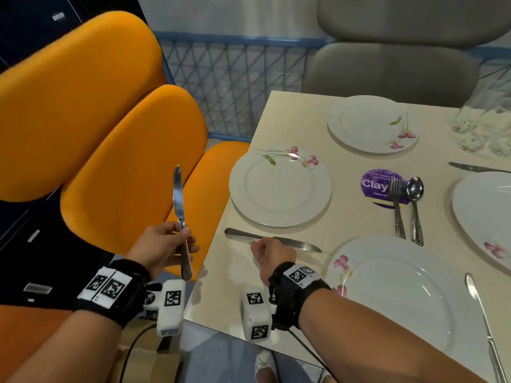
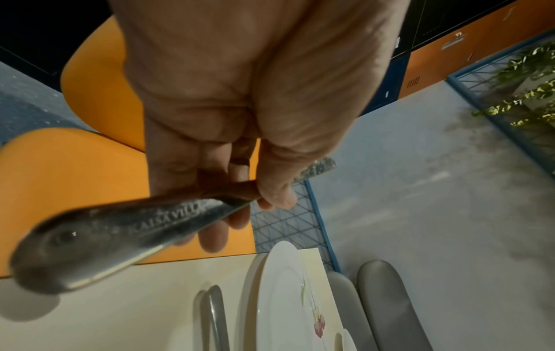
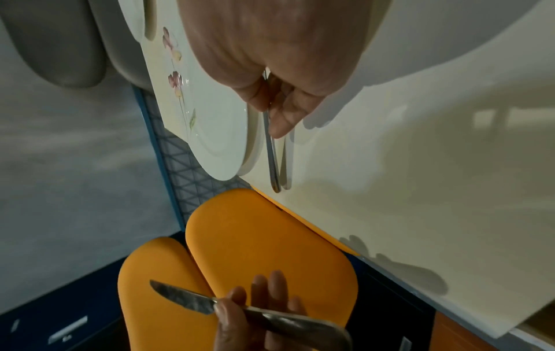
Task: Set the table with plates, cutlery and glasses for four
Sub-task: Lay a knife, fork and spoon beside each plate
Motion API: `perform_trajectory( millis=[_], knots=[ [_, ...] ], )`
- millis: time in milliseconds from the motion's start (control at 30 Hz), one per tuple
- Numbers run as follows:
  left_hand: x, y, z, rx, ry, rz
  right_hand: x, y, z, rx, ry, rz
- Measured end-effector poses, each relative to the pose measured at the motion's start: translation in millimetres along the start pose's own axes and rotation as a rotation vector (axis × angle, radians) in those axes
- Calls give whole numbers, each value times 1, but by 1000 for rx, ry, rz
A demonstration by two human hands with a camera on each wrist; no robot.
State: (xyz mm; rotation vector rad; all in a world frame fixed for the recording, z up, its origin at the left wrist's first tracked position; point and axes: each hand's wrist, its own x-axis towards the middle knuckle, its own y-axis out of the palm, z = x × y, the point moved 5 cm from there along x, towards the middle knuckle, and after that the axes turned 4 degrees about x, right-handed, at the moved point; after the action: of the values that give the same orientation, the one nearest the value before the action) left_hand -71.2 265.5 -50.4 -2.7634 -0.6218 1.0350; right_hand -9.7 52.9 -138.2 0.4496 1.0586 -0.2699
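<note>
Left hand (image 1: 163,246) grips a table knife (image 1: 181,217) by the handle, thumb and fingers pinching it, blade up, off the table's edge over the orange chair (image 1: 110,150); left wrist view shows the handle end close to the lens with engraved lettering, thumb (image 2: 282,194) pressed on top. Right hand (image 1: 272,255) is down at the table (image 1: 359,222), fingers curled round a second knife (image 1: 301,244) that lies flat just in front of the left plate (image 1: 279,189); right wrist view shows the fingertips (image 3: 279,128) pinching it mid-length, its handle end pointing toward the table edge, knife just beside the plate rim but not on it.

Four white floral plates are on the table: left one, far plate (image 1: 370,124), near plate (image 1: 395,294), right plate (image 1: 486,214) cut off by the frame. Fork (image 1: 396,208) and spoon (image 1: 416,208) lie side by side between the plates, heads on a purple round sticker (image 1: 373,183); another knife (image 1: 484,324) lies right of the near plate; one more knife (image 1: 475,167) lies beyond the right plate. Glasses (image 1: 484,125) are grouped at the far right corner; grey chair (image 1: 387,64) behind the far plate.
</note>
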Motion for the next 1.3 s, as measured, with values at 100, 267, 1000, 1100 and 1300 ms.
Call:
perform_trajectory(
  millis=[100,267,1000,1100,1300],
  knots=[
    [1,-1,-1,1,6,18,7,10,0,6,-26,51],
    [4,-5,-4,-4,21,32,14,14,-5,48,-45,61],
    [13,-8,-8,-21,36,71,18,22,-3,-130,-25,92],
    [14,-7,-8,-23,39,75,23,19,-4,-168,-65,84],
    [16,-8,-7,-33,30,77,10,17,14,-404,-314,-64]
  ],
)
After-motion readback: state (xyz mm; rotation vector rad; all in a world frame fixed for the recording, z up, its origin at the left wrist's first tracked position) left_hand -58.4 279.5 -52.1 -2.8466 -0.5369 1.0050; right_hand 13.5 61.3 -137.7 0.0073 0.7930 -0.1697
